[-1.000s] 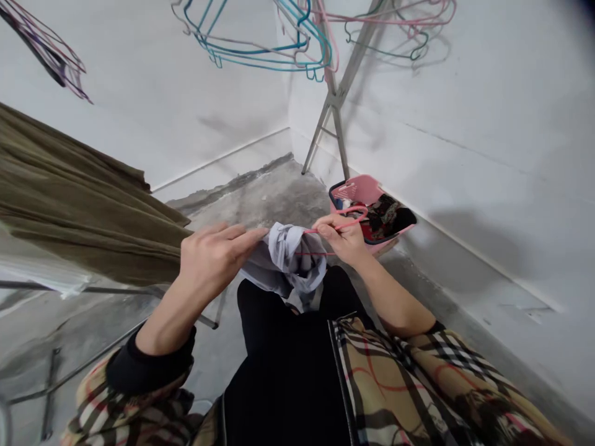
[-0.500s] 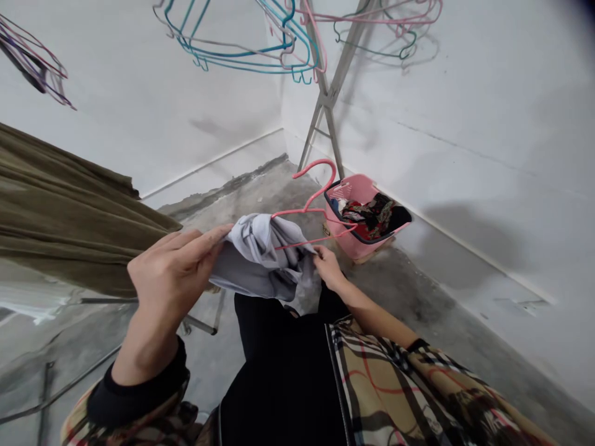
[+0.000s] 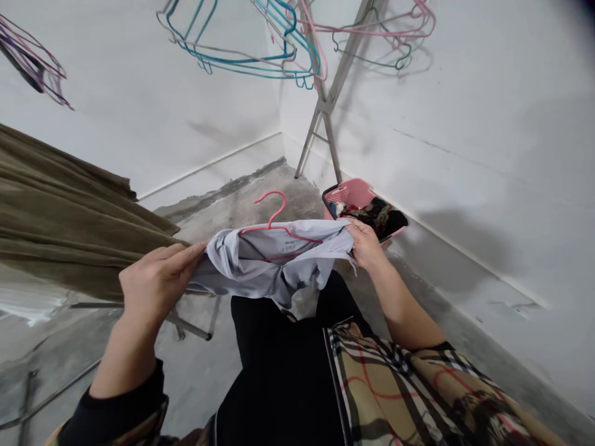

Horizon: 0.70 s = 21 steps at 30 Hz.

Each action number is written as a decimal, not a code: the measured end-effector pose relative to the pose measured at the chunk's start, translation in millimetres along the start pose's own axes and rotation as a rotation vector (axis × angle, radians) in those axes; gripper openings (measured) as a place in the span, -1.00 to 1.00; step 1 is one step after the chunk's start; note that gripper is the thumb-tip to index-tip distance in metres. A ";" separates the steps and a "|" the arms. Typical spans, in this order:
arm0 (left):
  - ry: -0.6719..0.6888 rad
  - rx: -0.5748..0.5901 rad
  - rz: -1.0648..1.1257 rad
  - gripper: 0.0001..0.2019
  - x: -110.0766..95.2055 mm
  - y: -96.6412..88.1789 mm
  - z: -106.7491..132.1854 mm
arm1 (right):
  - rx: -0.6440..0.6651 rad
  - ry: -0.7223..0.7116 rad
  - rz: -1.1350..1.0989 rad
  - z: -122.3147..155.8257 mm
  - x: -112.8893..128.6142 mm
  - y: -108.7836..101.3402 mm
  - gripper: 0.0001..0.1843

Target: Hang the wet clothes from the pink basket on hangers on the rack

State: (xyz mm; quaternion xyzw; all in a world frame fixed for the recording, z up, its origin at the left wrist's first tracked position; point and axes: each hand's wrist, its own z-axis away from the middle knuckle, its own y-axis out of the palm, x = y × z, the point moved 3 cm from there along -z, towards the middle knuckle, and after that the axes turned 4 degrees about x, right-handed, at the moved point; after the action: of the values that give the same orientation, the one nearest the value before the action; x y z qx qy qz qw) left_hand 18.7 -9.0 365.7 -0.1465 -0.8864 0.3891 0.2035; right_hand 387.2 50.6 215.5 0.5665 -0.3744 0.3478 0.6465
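A pale grey garment (image 3: pixel 274 263) is stretched between my two hands at waist height. A pink wire hanger (image 3: pixel 274 218) sits inside it, its hook sticking up above the cloth. My left hand (image 3: pixel 155 282) pinches the garment's left end with closed fingers. My right hand (image 3: pixel 366 244) grips its right end, the fingers closed on the cloth and partly hidden by it. Below the garment are my black trousers and plaid jacket.
A pink laundry basket (image 3: pixel 346 193) with dark clothes stands on the concrete floor by the right wall. An olive cloth (image 3: pixel 69 217) hangs at left. Blue and pink hangers (image 3: pixel 260 37) dangle overhead from a grey metal rack (image 3: pixel 325 105).
The bunched garment has been pulled out wide between my hands. The hanger, earlier held outside by my right hand, now sits inside the cloth. My right hand shifted to the garment's right end.
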 end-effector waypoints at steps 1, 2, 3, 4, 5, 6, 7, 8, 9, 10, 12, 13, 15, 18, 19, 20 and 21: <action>0.011 0.011 -0.024 -0.80 -0.9 2.1 1.4 | 0.001 0.001 0.004 1.1 5.2 1.8 -0.68; 0.015 0.018 -0.045 -0.80 -1.8 4.4 2.9 | 0.002 0.002 0.012 2.5 10.2 3.8 -0.69; 0.009 0.018 -0.063 -0.80 -2.8 6.8 4.5 | 0.008 0.003 0.027 4.2 14.9 6.1 -0.69; -0.011 0.008 -0.078 -0.80 -3.6 9.3 6.2 | 0.025 0.003 0.052 6.3 19.4 8.8 -0.69; -0.043 -0.010 -0.087 -0.80 -4.1 12.1 8.1 | 0.056 0.002 0.091 8.9 23.7 12.1 -0.69; -0.087 -0.036 -0.088 -0.81 -4.3 15.0 10.1 | 0.100 0.004 0.147 12.1 27.7 15.8 -0.69; -0.145 -0.070 -0.079 -0.82 -3.9 18.0 12.3 | 0.158 0.010 0.222 15.7 31.5 20.0 -0.68; -0.215 -0.115 -0.061 -0.82 -2.7 20.8 14.7 | 0.229 0.024 0.309 19.6 34.9 24.6 -0.66; -0.288 -0.157 -0.031 -0.83 -0.8 23.5 17.1 | 0.311 0.042 0.397 23.6 38.1 29.4 -0.63; -0.353 -0.196 0.012 -0.83 1.4 26.0 19.4 | 0.399 0.056 0.479 27.4 41.5 34.0 -0.59; -0.445 -0.265 0.118 -0.83 6.6 29.5 23.1 | 0.558 0.042 0.608 32.5 49.3 41.8 -0.53; -0.472 -0.294 0.172 -0.83 9.4 30.2 24.3 | 0.602 -0.006 0.651 32.8 54.4 44.2 -0.51; -0.504 -0.329 0.274 -0.83 15.1 29.9 25.1 | 0.547 -0.188 0.704 27.4 67.4 44.8 -0.52; -0.523 -0.373 0.388 -0.85 22.5 26.3 22.6 | 0.261 -0.570 0.807 12.7 89.9 41.0 -0.58; -0.522 -0.383 0.412 -0.84 24.3 24.8 20.6 | 0.186 -0.695 0.884 8.3 96.5 41.8 -0.57; -0.519 -0.391 0.425 -0.84 25.8 23.2 18.3 | 0.141 -0.805 0.981 4.2 102.1 44.6 -0.55; -0.515 -0.396 0.431 -0.85 27.0 21.7 15.6 | 0.121 -0.895 1.085 0.4 106.7 49.0 -0.51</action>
State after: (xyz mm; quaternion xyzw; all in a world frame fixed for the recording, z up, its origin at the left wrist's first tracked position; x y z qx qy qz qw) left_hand -10.1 6.7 346.5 -0.2633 -0.9153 0.2684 -0.1445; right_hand 395.3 58.5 332.3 0.4234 -0.8140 0.3747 0.1332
